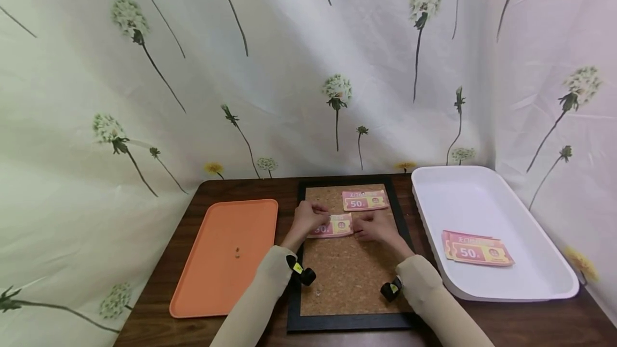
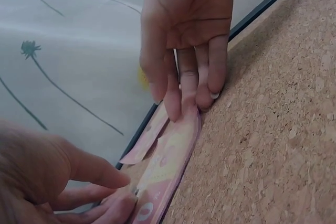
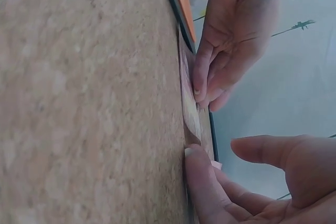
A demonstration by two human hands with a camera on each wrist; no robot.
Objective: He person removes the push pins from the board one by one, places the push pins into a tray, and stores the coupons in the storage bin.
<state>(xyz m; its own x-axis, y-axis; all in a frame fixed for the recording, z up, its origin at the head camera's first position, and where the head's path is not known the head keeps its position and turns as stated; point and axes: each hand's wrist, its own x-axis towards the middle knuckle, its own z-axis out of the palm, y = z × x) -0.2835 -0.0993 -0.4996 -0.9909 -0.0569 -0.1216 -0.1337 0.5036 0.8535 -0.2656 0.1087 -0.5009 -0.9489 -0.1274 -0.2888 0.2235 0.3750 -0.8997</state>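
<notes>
Left hand (image 1: 310, 217), fingertips pinching tiny object (image 2: 136, 189) at left part of lower coupon (image 1: 343, 225); right hand (image 1: 376, 226) released, fingers touching coupon's right end; lower coupon lying on corkboard (image 1: 352, 277), nearer person than upper coupon (image 1: 365, 202); orange tray (image 1: 217, 272) at left, white tub (image 1: 463, 202) with further coupons (image 1: 477, 251) at right

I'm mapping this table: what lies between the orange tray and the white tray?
In the head view: the cork board, bearing an upper coupon and a lower coupon, with the left hand and right hand at the latter.
</notes>
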